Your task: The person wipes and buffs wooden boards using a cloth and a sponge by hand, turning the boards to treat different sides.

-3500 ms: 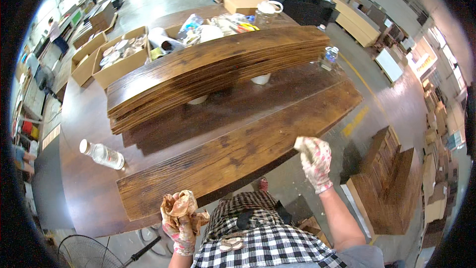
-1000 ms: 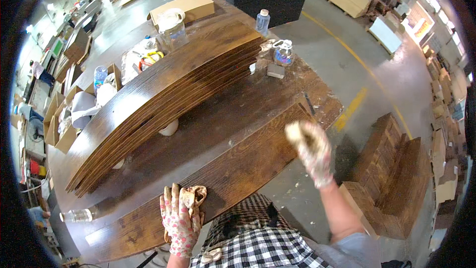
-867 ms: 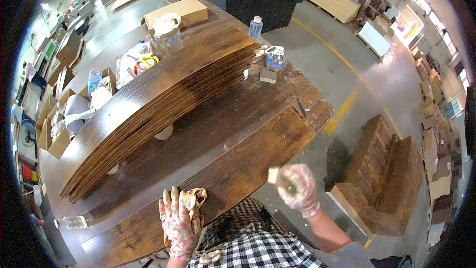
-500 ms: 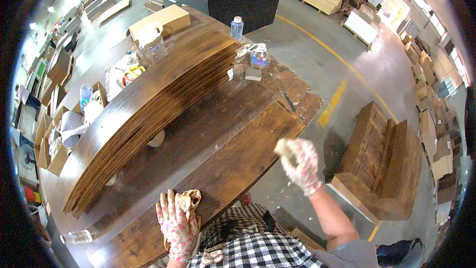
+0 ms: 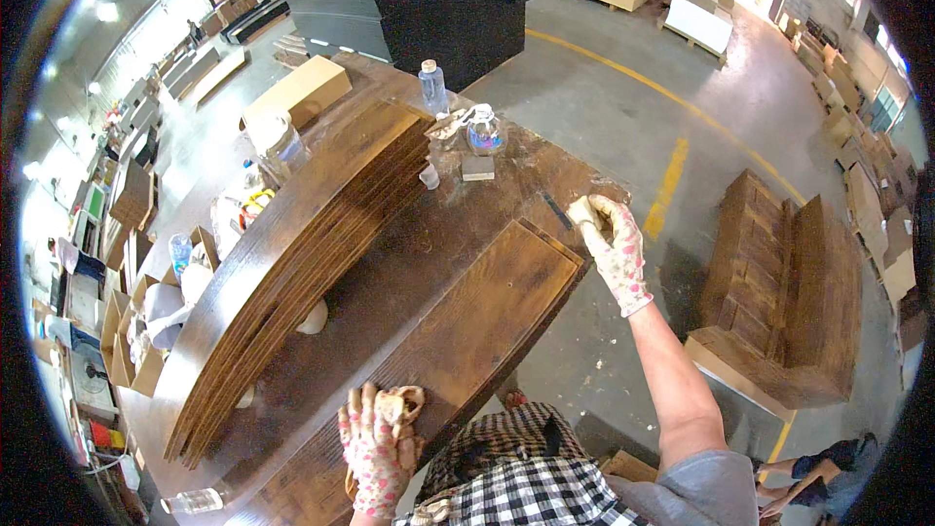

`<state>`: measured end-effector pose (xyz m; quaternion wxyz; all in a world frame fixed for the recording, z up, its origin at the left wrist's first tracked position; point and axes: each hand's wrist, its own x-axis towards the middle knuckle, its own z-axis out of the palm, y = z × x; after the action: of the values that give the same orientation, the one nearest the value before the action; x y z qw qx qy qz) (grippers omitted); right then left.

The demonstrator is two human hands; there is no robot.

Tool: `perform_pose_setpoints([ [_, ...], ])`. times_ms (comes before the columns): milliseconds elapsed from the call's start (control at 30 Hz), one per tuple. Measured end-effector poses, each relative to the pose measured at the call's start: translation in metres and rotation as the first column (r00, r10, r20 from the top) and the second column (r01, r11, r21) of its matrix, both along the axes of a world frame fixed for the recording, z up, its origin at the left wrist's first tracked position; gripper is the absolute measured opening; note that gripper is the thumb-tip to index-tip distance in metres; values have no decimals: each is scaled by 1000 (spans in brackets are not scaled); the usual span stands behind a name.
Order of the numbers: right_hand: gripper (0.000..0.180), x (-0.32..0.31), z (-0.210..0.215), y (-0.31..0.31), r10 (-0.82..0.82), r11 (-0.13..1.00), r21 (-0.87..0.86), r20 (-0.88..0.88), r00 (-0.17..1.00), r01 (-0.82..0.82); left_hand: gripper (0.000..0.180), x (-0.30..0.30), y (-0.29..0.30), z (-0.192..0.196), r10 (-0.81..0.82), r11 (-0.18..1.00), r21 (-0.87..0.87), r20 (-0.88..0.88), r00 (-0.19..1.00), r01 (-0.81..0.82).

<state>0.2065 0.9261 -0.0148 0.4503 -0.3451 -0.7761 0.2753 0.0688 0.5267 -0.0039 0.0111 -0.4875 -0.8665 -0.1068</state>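
Observation:
A long dark-stained wooden board [image 5: 458, 331] lies on the workbench [image 5: 390, 253] in front of me. My left hand [image 5: 375, 443], in a flower-patterned glove, presses a crumpled brown rag [image 5: 401, 403] onto the board's near edge. Out at the board's far right end, my right hand [image 5: 612, 242], gloved the same way, is closed around a small pale block [image 5: 584, 211] above the bench corner. A tall stack of stained boards [image 5: 292, 263] rests on white cups [image 5: 314, 317] just behind the single board.
A clear jar [image 5: 484, 129], a water bottle [image 5: 432, 88], a small cup [image 5: 430, 176] and a small block [image 5: 477, 168] stand at the bench's far end. Open cartons [image 5: 136, 331] sit left. Stacked brown boards [image 5: 779, 282] stand on the floor right. Another person [image 5: 818, 477] crouches lower right.
My right hand has swung out and forward to the board's far right corner with the pale block in it. My left hand has stayed on the rag. My view has turned rightward.

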Motion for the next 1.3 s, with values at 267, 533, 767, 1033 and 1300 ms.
perform_pose_setpoints([
  [267,38,13,-2,-45,39,852,-467,-393,919,-236,78,1,169,15,-214,977,22,156,964,213],
  [533,34,53,0,-57,-123,831,-539,-414,902,-134,61,22,278,-8,-555,827,86,-36,831,555],
  [767,38,-28,3,-79,96,818,-467,-465,880,-336,59,31,148,7,-504,863,22,96,858,505],
  [1033,46,-68,9,-90,124,902,-366,-286,950,-227,69,33,-58,6,214,976,-10,172,962,-216],
  [1300,55,-56,-31,-30,112,943,-286,-203,973,-168,88,-8,-271,4,904,426,79,-62,422,-901],
])
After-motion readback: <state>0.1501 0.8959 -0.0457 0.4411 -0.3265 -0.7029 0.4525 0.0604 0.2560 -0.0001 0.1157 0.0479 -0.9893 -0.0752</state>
